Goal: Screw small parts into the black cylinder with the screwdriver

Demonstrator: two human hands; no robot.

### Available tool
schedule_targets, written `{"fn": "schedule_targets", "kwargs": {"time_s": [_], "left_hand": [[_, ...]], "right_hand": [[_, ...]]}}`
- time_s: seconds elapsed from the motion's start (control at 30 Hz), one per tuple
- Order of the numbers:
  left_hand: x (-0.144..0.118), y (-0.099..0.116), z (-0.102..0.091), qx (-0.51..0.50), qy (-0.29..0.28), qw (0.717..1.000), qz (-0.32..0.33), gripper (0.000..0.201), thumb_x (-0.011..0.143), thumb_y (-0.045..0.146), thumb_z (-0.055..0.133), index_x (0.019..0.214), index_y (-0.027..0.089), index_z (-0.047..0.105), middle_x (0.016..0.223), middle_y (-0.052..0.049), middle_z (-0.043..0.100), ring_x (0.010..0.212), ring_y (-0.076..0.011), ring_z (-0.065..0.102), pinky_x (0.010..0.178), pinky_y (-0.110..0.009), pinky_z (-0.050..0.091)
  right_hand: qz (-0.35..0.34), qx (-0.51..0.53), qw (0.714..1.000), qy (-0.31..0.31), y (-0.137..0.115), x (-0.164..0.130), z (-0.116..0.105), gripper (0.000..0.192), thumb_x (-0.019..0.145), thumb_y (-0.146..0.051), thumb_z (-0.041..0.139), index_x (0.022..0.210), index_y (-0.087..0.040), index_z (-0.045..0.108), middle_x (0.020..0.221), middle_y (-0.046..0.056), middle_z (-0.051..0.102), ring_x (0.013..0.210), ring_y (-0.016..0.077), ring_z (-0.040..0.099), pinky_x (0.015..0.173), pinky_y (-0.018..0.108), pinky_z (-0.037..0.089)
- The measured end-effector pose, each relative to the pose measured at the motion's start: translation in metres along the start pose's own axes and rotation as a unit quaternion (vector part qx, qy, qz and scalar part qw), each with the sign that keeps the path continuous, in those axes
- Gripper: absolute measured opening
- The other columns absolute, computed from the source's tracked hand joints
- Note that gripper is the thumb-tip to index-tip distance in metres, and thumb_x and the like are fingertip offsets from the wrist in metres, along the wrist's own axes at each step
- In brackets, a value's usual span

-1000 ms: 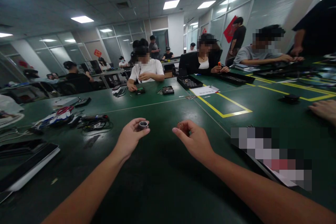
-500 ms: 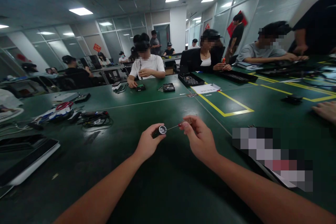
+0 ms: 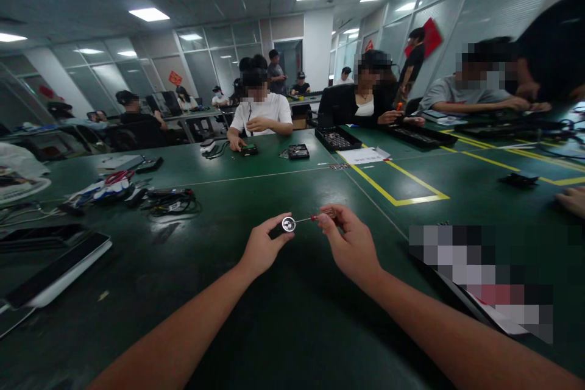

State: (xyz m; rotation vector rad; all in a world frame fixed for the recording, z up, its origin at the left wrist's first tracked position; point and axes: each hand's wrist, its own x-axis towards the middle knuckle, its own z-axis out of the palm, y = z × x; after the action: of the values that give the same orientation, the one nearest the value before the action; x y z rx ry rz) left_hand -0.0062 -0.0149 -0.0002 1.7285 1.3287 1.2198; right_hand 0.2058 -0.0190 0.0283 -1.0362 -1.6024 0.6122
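Note:
Between the thumb and fingers of my left hand (image 3: 261,248) is a small round part (image 3: 288,224) with a bright metallic rim and a dark body, its open face turned toward me. My right hand (image 3: 351,237) is closed around the handle of a thin screwdriver (image 3: 313,217) with a red collar. The shaft points left, and its tip meets the rim of the round part; whether it goes inside I cannot tell. Both hands are held above the green table (image 3: 292,329).
Bundled cables (image 3: 171,201) and gloves (image 3: 112,187) lie to the left, near a flat black-and-white device (image 3: 59,271). A pixelated item (image 3: 484,280) lies at right. Across the table are a black parts tray (image 3: 338,138), a paper sheet (image 3: 365,155) and seated people.
The round part has turned slightly, so its open face shows more squarely. My view has shifted a little to the left. Both hands keep their grips.

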Motion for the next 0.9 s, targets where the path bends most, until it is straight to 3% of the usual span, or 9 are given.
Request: {"fn": "schedule_targets", "kwargs": {"time_s": [0.77, 0.9], "left_hand": [[-0.0016, 0.0018, -0.0025, 0.044, 0.016, 0.998, 0.035, 0.044, 0.084, 0.02, 0.074, 0.127, 0.026, 0.068, 0.129, -0.005, 0.068, 0.123, -0.0252, 0.06, 0.111, -0.044, 0.043], [-0.0007, -0.0022, -0.002, 0.056, 0.018, 0.997, 0.053, 0.044, 0.083, 0.016, 0.075, 0.125, 0.026, 0.07, 0.126, -0.005, 0.069, 0.12, -0.0246, 0.061, 0.111, -0.044, 0.043]], "right_hand": [[-0.011, -0.044, 0.999, 0.009, -0.0039, 0.0006, -0.0048, 0.026, 0.095, -0.043, 0.058, 0.105, -0.021, 0.066, 0.079, 0.003, 0.073, 0.069, 0.0192, 0.068, 0.066, 0.032, 0.05], [-0.016, -0.034, 0.999, -0.018, -0.0036, -0.0011, -0.0037, 0.025, 0.097, -0.039, 0.056, 0.111, -0.021, 0.064, 0.078, 0.001, 0.072, 0.066, 0.0175, 0.066, 0.062, 0.03, 0.048]]}}
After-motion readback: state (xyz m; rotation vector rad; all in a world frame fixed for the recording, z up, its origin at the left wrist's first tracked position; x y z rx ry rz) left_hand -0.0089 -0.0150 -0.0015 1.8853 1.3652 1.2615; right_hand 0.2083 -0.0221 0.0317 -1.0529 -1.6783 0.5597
